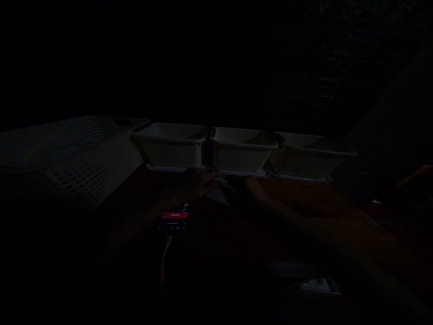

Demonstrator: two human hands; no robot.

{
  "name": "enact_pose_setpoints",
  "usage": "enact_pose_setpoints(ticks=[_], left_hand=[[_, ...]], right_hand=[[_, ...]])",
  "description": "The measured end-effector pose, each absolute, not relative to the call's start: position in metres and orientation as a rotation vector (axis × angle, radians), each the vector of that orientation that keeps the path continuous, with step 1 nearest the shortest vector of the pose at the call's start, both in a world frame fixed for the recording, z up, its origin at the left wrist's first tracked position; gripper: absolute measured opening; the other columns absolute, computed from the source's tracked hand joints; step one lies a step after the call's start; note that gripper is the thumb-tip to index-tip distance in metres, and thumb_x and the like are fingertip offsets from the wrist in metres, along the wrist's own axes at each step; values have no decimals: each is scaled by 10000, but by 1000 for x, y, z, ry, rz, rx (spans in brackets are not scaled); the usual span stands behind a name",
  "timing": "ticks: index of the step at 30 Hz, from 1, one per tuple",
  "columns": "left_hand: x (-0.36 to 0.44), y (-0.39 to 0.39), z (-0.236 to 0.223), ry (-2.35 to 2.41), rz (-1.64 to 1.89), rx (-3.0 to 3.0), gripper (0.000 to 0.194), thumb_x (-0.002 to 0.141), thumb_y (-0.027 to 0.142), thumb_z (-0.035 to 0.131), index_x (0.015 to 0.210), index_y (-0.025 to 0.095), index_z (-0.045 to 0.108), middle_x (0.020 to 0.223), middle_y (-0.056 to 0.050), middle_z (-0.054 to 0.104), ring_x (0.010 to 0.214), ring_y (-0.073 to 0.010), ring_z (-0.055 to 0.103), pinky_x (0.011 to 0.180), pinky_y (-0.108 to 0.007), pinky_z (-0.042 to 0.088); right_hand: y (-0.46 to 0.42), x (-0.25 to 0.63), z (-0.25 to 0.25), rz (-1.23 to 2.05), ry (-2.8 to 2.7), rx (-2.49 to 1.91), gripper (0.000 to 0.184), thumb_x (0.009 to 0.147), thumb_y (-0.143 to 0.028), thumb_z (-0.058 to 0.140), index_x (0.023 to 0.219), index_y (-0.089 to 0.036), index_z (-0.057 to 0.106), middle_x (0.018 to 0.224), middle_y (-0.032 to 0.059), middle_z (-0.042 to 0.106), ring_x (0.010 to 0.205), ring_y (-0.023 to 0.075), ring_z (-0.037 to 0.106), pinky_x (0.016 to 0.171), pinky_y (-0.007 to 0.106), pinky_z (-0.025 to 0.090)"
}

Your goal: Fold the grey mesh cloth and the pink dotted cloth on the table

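The view is very dark. My left hand (202, 184) reaches in from the left, its fingers closed over the upper end of a small pale textured piece (217, 195) that looks like cloth. Just right of that piece is my right hand (253, 189), close beside or touching it; its fingers are lost in shadow. Below my left wrist lies a phone (174, 221) with a lit screen and a red button, a white cable (165, 253) plugged into its lower end.
Three pale tubs (176, 151) stand in a row behind my hands. To the left is a large perforated laundry basket (81, 176). A brown wooden table (338, 216) extends to the right. A small shiny flat object (320, 285) lies near the front. At far right an orange-lit shape is unclear.
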State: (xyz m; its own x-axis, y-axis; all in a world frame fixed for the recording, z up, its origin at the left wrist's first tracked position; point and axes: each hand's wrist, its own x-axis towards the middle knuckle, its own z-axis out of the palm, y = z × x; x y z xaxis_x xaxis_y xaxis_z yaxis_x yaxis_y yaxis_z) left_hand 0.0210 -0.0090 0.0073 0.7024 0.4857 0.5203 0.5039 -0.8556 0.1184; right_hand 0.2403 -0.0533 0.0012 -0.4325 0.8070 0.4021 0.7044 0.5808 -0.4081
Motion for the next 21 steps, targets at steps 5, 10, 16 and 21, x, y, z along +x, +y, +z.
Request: enact_pose_setpoints(ticks=[5, 10, 16, 21], left_hand=[[20, -7, 5, -799, -873, -2849, 272, 1003, 407, 496, 1119, 226, 663, 978, -40, 740, 861, -178, 710, 747, -263, 487], [20, -8, 5, -898, -903, -2907, 256, 1005, 382, 488, 1099, 214, 656, 950, -33, 744, 835, -174, 714, 715, -257, 482], [20, -5, 3, -851, -873, -2823, 308, 1015, 409, 453, 1102, 188, 649, 932, -62, 741, 821, -190, 714, 713, -271, 479], [17, -1, 3, -888, -882, -2755, 306, 1008, 403, 466, 1079, 175, 657, 847, -53, 726, 722, -171, 688, 635, -246, 434]], right_hand=[[-50, 240, -4, 204, -2233, -1238, 365, 946, -438, 515, 1056, -150, 710, 945, 95, 724, 802, 180, 634, 688, 263, 438], [-48, 241, -7, 126, -2254, -1271, 354, 956, -414, 496, 1116, -171, 697, 1015, 122, 727, 839, 190, 659, 727, 290, 457], [-50, 242, -3, 110, -2294, -1299, 328, 961, -394, 492, 1094, -172, 693, 1003, 117, 728, 821, 182, 661, 698, 277, 435], [-50, 241, -2, 111, -2251, -1390, 310, 957, -412, 498, 1035, -182, 691, 936, 93, 732, 732, 159, 642, 622, 256, 385]])
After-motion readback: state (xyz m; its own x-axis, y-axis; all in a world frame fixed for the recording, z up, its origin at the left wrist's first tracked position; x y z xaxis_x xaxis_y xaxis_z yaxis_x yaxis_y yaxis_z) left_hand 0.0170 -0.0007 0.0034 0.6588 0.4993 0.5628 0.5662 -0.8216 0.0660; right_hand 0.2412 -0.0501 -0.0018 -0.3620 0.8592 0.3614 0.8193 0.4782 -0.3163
